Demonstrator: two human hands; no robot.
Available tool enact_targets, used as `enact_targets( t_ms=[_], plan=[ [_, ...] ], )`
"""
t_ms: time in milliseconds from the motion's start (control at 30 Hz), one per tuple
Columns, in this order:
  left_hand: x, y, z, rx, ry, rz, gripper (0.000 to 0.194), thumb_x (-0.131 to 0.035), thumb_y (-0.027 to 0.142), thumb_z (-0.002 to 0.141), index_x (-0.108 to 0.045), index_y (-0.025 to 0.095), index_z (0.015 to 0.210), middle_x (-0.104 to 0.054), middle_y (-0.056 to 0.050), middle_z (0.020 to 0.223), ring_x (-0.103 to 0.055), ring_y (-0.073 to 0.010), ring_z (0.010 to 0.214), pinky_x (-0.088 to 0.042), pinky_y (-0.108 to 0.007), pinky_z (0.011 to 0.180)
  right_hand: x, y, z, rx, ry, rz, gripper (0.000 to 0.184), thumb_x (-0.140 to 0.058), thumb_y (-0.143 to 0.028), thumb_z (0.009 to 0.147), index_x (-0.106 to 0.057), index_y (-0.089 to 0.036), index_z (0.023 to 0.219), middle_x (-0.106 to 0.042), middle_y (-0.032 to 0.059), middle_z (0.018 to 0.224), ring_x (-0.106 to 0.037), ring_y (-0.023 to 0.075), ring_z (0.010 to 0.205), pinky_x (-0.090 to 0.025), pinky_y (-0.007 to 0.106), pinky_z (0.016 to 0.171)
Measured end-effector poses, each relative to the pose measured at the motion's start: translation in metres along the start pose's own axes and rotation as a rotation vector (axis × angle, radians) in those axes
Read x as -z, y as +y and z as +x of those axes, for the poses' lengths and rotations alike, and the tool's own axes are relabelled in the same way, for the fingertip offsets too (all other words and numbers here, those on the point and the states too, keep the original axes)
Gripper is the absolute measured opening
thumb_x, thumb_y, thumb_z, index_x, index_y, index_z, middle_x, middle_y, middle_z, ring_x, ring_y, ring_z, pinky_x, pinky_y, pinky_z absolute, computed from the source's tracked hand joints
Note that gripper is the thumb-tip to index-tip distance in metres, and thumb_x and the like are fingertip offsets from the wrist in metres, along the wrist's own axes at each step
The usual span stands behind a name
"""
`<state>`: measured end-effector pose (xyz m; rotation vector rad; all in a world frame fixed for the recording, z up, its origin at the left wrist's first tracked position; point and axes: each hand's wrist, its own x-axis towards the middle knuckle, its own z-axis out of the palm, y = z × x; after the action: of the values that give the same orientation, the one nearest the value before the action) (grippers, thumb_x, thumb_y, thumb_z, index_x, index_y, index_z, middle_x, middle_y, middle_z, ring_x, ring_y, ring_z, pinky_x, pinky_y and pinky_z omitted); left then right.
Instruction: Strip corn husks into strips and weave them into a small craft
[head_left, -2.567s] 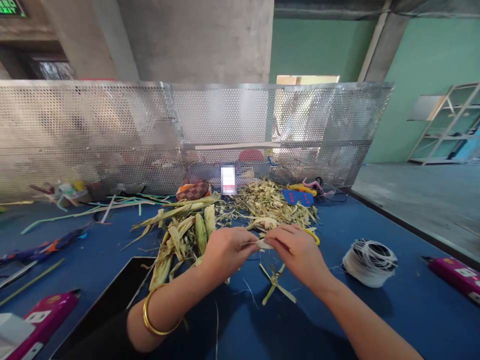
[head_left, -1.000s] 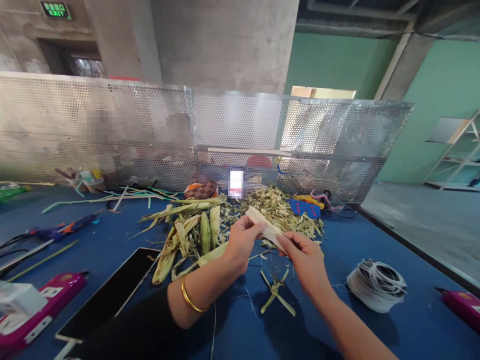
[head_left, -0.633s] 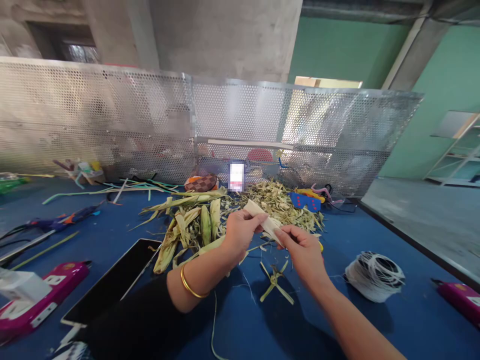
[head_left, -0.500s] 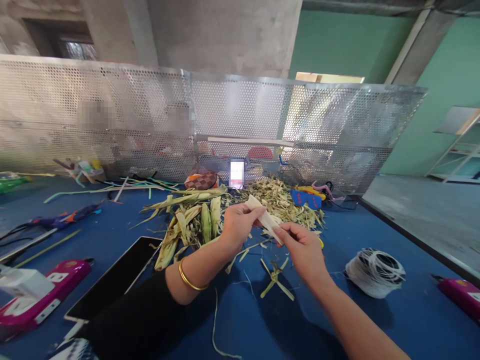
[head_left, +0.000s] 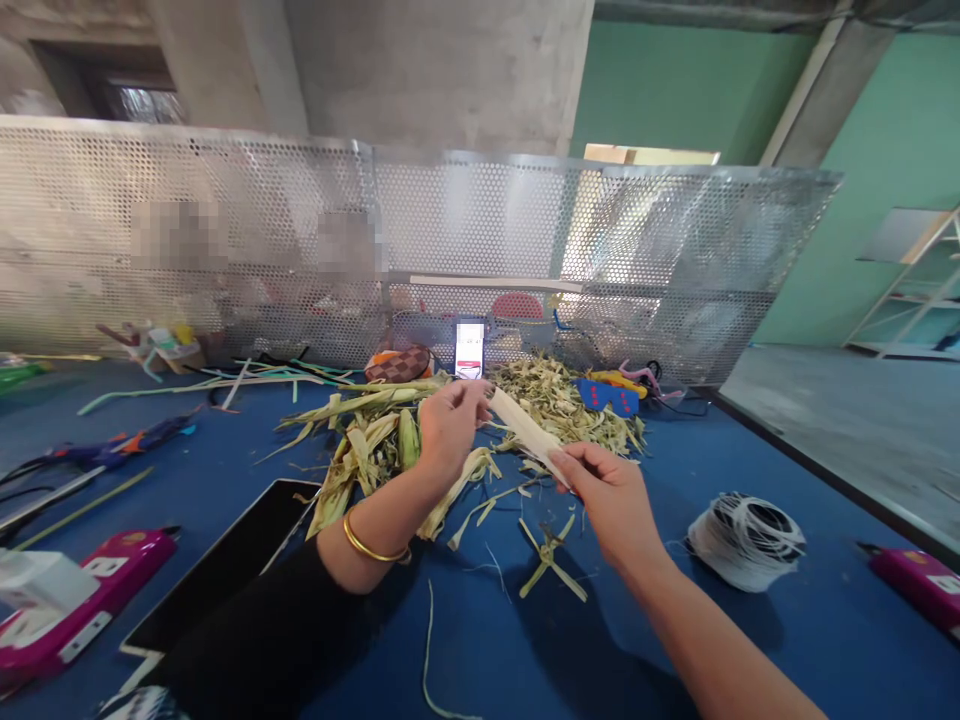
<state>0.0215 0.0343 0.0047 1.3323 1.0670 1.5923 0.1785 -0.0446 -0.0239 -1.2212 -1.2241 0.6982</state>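
Observation:
A pale, flat strip of corn husk (head_left: 523,422) slants through the air between my two hands. My right hand (head_left: 606,495) pinches its lower end between thumb and fingers. At the upper end, the bent fingers of my left hand (head_left: 450,430) close on the tip; part of that grip is hidden. Below the strip, on the blue table, lies a cross-shaped piece of tied husk (head_left: 551,562). Larger dried corn husks (head_left: 367,450) lie left of my left hand, and a heap of husk scraps (head_left: 555,400) spreads behind the strip.
A roll of white string (head_left: 746,542) sits at the right. On the left are a dark tablet (head_left: 225,565), a magenta power strip (head_left: 97,595) and a glue gun (head_left: 124,440). A lit phone (head_left: 469,350) stands before the perforated metal screen (head_left: 480,215).
My left hand has shifted left and slightly up, from the strip's middle to its upper end. More of the strip now shows between my hands. The right hand keeps its hold.

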Motion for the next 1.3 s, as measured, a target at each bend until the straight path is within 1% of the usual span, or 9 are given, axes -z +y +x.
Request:
enact_targets(
  t_ms=[100,233,333,533,800,1000,1100,1233,1300],
  plan=[
    [0.000,0.005,-0.001,0.046,0.068,-0.021,0.035,-0.059,0.046,0.072,-0.064,0.017,0.090,-0.063,-0.001,0.077,-0.055,-0.0104,0.061,-0.038,-0.018,0.047,0.003,-0.004,0.002,-0.009,0.101,0.045,0.025,-0.067,-0.042,0.067,-0.067,-0.017,0.066,-0.056,-0.0013,0.052,-0.049,0.0144,0.053,-0.040,0.025,0.053],
    [-0.010,0.006,-0.023,0.205,-0.380,0.040,0.038,-0.066,0.052,0.064,-0.066,0.015,0.072,-0.063,-0.003,0.067,-0.053,-0.0112,0.054,-0.034,-0.020,0.043,0.004,-0.006,0.003,0.028,0.109,0.024,0.025,-0.066,-0.042,0.068,-0.066,-0.018,0.063,-0.057,-0.0010,0.052,-0.049,0.0143,0.053,-0.039,0.025,0.052],
    [-0.018,0.003,-0.039,0.183,-0.496,0.073,0.033,-0.069,0.047,0.062,-0.063,0.016,0.055,-0.056,-0.001,0.050,-0.047,-0.0098,0.047,-0.034,-0.022,0.046,0.004,-0.004,0.002,0.057,0.074,-0.008,0.026,-0.065,-0.042,0.069,-0.065,-0.017,0.061,-0.057,-0.0007,0.052,-0.049,0.0144,0.053,-0.039,0.025,0.051],
    [-0.020,-0.006,-0.038,0.168,-0.451,-0.025,0.030,-0.066,0.043,0.064,-0.061,0.017,0.051,-0.050,0.002,0.044,-0.042,-0.0088,0.045,-0.035,-0.022,0.049,0.005,0.002,0.007,-0.025,0.179,0.128,0.026,-0.068,-0.044,0.066,-0.066,-0.018,0.066,-0.055,-0.0027,0.051,-0.046,0.0130,0.049,-0.036,0.024,0.048],
    [-0.002,-0.012,-0.003,0.219,-0.147,-0.143,0.025,-0.064,0.040,0.062,-0.058,0.016,0.055,-0.050,0.003,0.050,-0.042,-0.0075,0.047,-0.034,-0.021,0.050,0.017,0.003,0.016,-0.043,0.235,0.230,0.023,-0.072,-0.040,0.063,-0.065,-0.018,0.060,-0.052,-0.0049,0.048,-0.043,0.0113,0.051,-0.034,0.024,0.049],
    [0.031,-0.008,0.034,-0.028,0.125,0.075,0.023,-0.054,0.039,0.073,-0.061,0.018,0.066,-0.056,0.000,0.057,-0.053,-0.0130,0.057,-0.040,-0.024,0.058,0.018,0.004,0.018,-0.049,0.239,0.259,0.024,-0.073,-0.040,0.062,-0.065,-0.018,0.060,-0.051,-0.0044,0.048,-0.043,0.0113,0.051,-0.034,0.024,0.050],
    [0.037,-0.001,0.034,-0.425,-0.180,0.764,0.020,-0.052,0.024,0.075,-0.068,0.021,0.086,-0.068,-0.007,0.082,-0.061,-0.0225,0.086,-0.043,-0.033,0.078,0.015,0.003,0.016,-0.058,0.208,0.259,0.026,-0.073,-0.042,0.063,-0.064,-0.018,0.059,-0.052,-0.0042,0.048,-0.043,0.0114,0.051,-0.034,0.024,0.050],
    [0.022,0.013,0.009,-0.525,-0.524,0.950,0.060,-0.059,0.015,0.068,-0.052,0.023,0.127,-0.054,-0.009,0.130,-0.050,-0.0245,0.115,-0.038,-0.035,0.093,0.012,0.003,0.013,-0.070,0.179,0.250,0.029,-0.072,-0.044,0.063,-0.062,-0.017,0.057,-0.052,-0.0039,0.048,-0.043,0.0110,0.049,-0.033,0.024,0.049],
    [0.010,0.017,-0.007,-0.444,-0.547,0.817,0.039,-0.054,0.025,0.078,-0.062,0.023,0.115,-0.064,-0.005,0.118,-0.057,-0.0211,0.105,-0.041,-0.031,0.091,0.010,0.004,0.012,-0.070,0.175,0.268,0.028,-0.073,-0.044,0.061,-0.063,-0.017,0.060,-0.053,-0.0040,0.048,-0.043,0.0111,0.049,-0.033,0.024,0.048]
  ],
)
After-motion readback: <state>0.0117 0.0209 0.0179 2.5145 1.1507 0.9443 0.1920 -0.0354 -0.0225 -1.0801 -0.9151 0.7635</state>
